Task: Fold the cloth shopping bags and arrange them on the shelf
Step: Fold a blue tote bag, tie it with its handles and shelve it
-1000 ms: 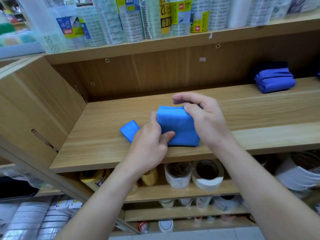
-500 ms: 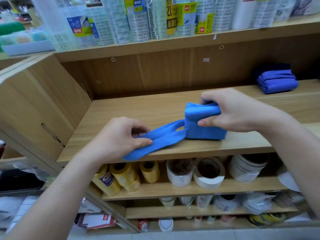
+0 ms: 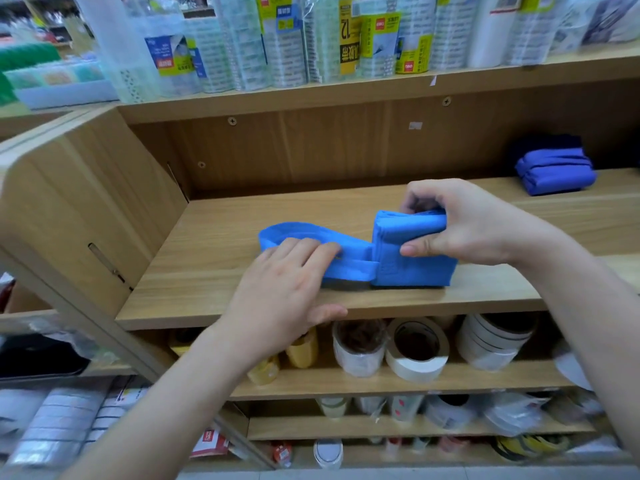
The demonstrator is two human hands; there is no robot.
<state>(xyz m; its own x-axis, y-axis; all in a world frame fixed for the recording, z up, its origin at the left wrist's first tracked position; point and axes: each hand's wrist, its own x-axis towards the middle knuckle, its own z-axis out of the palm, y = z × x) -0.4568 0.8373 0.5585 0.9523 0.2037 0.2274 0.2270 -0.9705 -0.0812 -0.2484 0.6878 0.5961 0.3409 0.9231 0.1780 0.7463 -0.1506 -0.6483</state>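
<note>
A bright blue cloth bag [image 3: 412, 268], folded into a thick square packet, stands near the front edge of the wooden shelf [image 3: 214, 271]. My right hand [image 3: 460, 223] grips the packet from above, thumb on its front face and fingers curled over the top. The bag's handle straps [image 3: 294, 232] loop out to the left on the shelf. My left hand [image 3: 287, 285] lies flat on the straps, fingers straight, thumb hanging below the shelf edge. A darker blue folded bag [image 3: 554, 171] sits at the back right of the same shelf.
Wrapped packs of tape rolls [image 3: 287, 39] line the shelf above. Below, rolls of white tape [image 3: 417, 348] and yellow tape [image 3: 301, 348] fill the lower shelf. A wooden side panel [image 3: 86, 209] closes the shelf on the left.
The folded packet moved right under my right hand. My left hand pulled the straps out, then let go of its pinch and now presses flat on them, closer to the packet.
</note>
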